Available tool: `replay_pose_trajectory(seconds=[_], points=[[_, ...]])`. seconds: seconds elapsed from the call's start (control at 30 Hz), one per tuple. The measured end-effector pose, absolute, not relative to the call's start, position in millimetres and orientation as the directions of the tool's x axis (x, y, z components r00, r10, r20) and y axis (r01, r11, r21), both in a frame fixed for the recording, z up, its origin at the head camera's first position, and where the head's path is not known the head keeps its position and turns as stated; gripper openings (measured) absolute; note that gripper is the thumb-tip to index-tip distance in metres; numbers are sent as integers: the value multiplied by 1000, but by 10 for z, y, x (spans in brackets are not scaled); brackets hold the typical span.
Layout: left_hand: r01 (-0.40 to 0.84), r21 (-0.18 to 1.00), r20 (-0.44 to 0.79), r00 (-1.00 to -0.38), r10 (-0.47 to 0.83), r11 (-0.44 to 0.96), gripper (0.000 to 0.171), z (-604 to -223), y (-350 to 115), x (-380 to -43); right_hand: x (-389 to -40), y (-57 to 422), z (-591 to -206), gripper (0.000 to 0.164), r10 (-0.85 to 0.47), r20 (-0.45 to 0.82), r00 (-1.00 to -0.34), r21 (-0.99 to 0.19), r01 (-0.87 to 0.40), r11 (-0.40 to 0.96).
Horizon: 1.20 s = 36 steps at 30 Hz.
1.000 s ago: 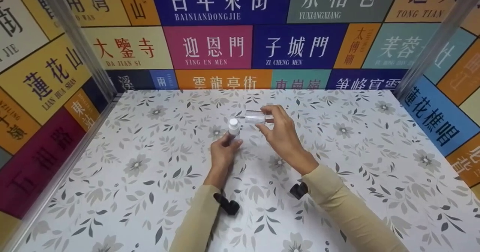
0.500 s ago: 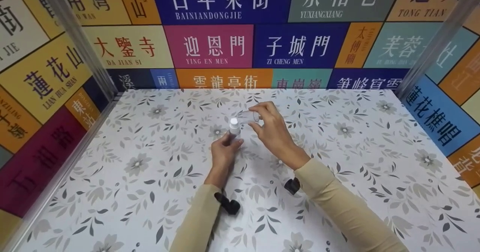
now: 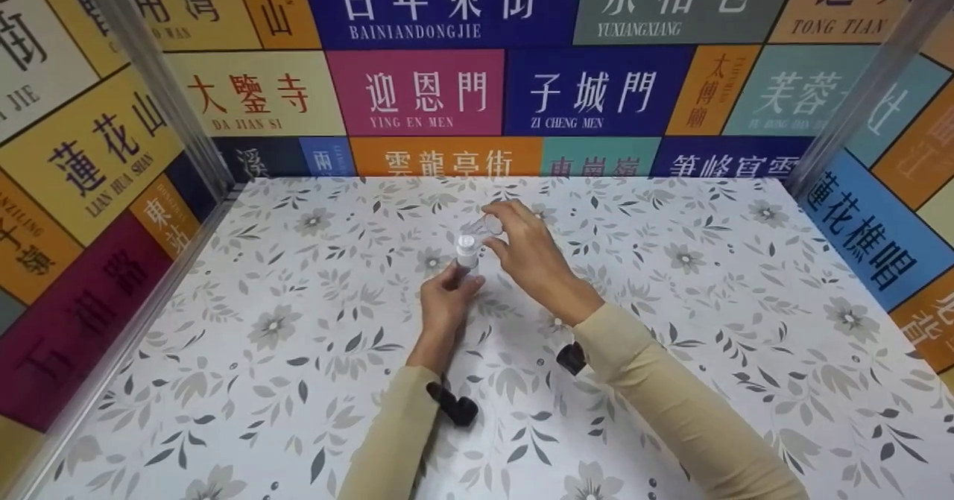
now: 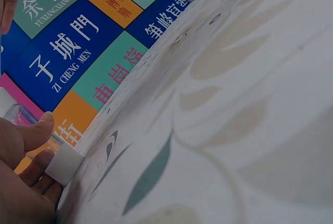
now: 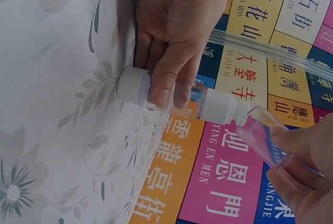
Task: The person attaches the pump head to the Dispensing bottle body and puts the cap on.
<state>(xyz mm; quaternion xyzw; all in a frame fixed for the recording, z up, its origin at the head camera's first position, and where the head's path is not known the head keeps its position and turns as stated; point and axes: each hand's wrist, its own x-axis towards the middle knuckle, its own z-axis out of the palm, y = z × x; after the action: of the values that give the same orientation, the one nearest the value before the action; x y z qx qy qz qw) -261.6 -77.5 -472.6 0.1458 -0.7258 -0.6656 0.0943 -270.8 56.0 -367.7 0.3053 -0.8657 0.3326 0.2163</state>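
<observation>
A small clear spray bottle (image 3: 466,251) with a white collar and nozzle stands upright on the patterned table. My left hand (image 3: 444,302) grips its body, thumb and fingers wrapped around it. In the right wrist view, the bottle's white base (image 5: 133,84) meets the tabletop. My right hand (image 3: 531,250) pinches a clear plastic cap (image 3: 482,227) between thumb and fingers. The cap is tilted, with its open end right at the nozzle (image 5: 241,113) in the right wrist view. Only the base (image 4: 65,164) and part of the body show in the left wrist view.
The floral-patterned table (image 3: 298,381) spreads around both hands. Behind it rises a wall (image 3: 417,94) of coloured panels with lettering. Clear upright posts stand at the table's back corners. A small black camera (image 3: 452,404) sits on the left wrist, another (image 3: 572,358) on the right.
My right hand has moved left with the clear cap, from right of the bottle to over its nozzle, and tipped the cap's open end downward. My left hand and the bottle have stayed put.
</observation>
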Motion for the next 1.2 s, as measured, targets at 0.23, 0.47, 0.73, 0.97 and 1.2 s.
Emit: replay_pose_trajectory(seconds=[0.23,0.47,0.73,0.97,1.2], points=[[-77,994,-46,-936,-348,78,53,-4724,-770,-2625,-2731,480,-3638,31,-439,587,-680,-396,-714,578],[-54,997,-31,-933,-358,56,48,-4741,-759,-2624,-2745,428,-3636,29,-483,576,-660,-368,-737,567],[-68,995,-37,-937,-347,77,49,-4734,-770,-2605,-2769,401,-3654,30,-496,572,-653,-362,-743,562],[-60,996,-31,-934,-357,70,51,-4743,-771,-2601,-2791,376,-3707,31,-524,553,-647,-358,-753,552],[-28,996,5,-932,-364,85,48,-4749,-770,-2614,-2797,368,-3812,30,-545,542,-639,-331,-759,561]])
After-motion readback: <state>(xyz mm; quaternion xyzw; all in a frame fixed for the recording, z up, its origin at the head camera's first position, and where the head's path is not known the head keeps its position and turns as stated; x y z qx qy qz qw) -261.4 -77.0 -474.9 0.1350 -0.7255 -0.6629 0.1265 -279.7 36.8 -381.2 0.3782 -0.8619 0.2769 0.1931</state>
